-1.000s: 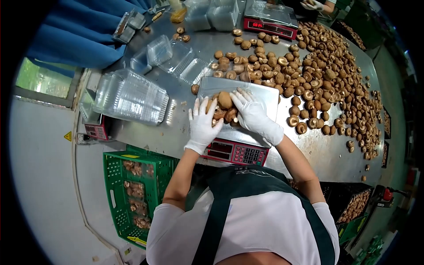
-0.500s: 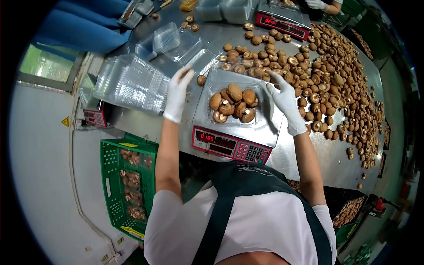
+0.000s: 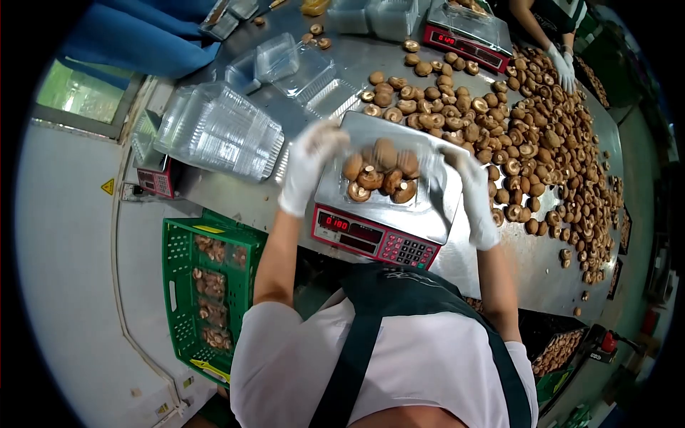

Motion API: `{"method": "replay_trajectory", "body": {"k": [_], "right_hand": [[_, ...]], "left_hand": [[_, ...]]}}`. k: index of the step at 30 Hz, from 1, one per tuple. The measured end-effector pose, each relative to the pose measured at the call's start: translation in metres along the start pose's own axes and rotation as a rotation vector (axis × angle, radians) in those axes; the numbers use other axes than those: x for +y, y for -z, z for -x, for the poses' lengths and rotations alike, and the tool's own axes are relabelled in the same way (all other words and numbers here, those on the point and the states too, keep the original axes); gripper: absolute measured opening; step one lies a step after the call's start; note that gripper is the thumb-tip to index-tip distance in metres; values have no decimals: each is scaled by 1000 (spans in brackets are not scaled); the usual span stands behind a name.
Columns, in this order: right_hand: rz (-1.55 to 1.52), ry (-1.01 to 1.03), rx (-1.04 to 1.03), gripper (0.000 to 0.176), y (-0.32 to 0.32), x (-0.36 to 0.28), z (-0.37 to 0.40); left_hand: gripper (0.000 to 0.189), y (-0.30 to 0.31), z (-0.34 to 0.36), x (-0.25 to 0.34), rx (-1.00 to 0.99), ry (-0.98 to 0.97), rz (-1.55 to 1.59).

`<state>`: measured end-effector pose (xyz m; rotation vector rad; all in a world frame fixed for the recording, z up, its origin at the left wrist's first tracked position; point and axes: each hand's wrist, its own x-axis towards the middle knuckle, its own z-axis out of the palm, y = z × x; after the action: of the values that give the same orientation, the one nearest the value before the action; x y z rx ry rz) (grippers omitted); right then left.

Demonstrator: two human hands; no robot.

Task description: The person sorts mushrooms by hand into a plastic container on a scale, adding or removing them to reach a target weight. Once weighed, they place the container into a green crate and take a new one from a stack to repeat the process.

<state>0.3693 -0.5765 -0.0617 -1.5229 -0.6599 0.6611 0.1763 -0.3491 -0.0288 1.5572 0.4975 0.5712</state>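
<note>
A clear plastic box of brown mushrooms sits on a weighing scale, whose red digits seem to read 0180. A blurred clear lid lies low across the mushrooms. My gloved left hand is at the left side of the lid, its fingers curled in on the edge. On the opposite side my gloved right hand has its fingers bent at the lid's right edge. Both sets of fingertips are smeared by motion.
Loose mushrooms spread over the table's right side. Stacked clear trays stand left of the scale. A green crate of packed mushrooms is below left. Beyond a second scale, a co-worker's gloved hands reach into the pile.
The lid has come down from behind the box over the mushrooms. My left hand moved right and my right hand moved nearer me. The display dropped from 0185. The co-worker's hands reached the pile.
</note>
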Motion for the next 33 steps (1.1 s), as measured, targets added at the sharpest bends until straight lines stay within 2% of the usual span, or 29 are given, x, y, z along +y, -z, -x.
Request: {"method": "replay_trajectory", "body": {"k": [1,2,3,4,5,6,7,9,10,12,13,14,16,18,20,22,24,25,26,28,29,30,32,33], "right_hand": [[112,-25,-1,41,-4,3,18],[225,-48,-3,39,-11,9,33],[247,39,25,42,-17,16,42],[267,126,54,45,-23,22,49],[161,-63,58,49,-26,23,54],[248,-139,47,50,-27,26,58],[209,-141,70,49,-31,30,60],[146,-197,70,45,-34,33,63],[149,-193,69,45,-32,32,64],[167,-179,63,41,-29,26,61],[181,-132,80,37,-25,19,61],[90,-141,120,33,-23,18,60],[88,-39,188,32,-21,11,56],[180,-51,173,26,-20,2,47],[501,257,213,23,-20,8,36],[486,228,185,28,-19,7,24],[643,240,103,33,-22,-7,16],[655,178,54,39,-21,-8,11],[737,298,19,42,-23,-9,2],[814,295,-39,44,-27,-18,-4],[814,295,-44,44,-29,-17,-7],[896,359,-84,44,-31,-14,-11],[978,424,-124,44,-34,-7,-19],[1035,447,-158,44,-37,-1,-23]], "left_hand": [[39,-1,17,-11,-14,-33,-179],[32,-4,32,-20,-18,-210,-385],[30,-7,49,-30,24,-227,-473],[29,-9,62,-38,67,-88,-294],[31,-7,72,-57,84,-65,-225],[32,-8,77,-62,101,-43,-156],[32,-8,80,-66,95,-49,-157],[36,-19,82,-57,249,-72,-277],[36,-19,81,-61,251,-76,-274],[43,-18,72,-55,331,84,-74],[44,-14,73,-47,300,-66,-232],[44,-13,71,-42,297,-68,-232],[43,-10,61,-35,390,-94,233],[39,-11,52,-28,411,-72,232],[37,-11,42,-28,388,-150,-130],[33,-12,32,-23,350,-168,-183],[27,-9,23,-19,278,-196,-292],[30,-6,17,-21,303,-205,-322],[30,-3,13,-18,315,-192,-327],[33,-9,0,-1,151,-297,-582],[43,-11,-4,0,59,-274,-574],[43,-16,-7,1,62,-271,-574],[51,-27,-13,2,-156,-361,-798],[59,-31,-16,-4,-248,-317,-790]]}}
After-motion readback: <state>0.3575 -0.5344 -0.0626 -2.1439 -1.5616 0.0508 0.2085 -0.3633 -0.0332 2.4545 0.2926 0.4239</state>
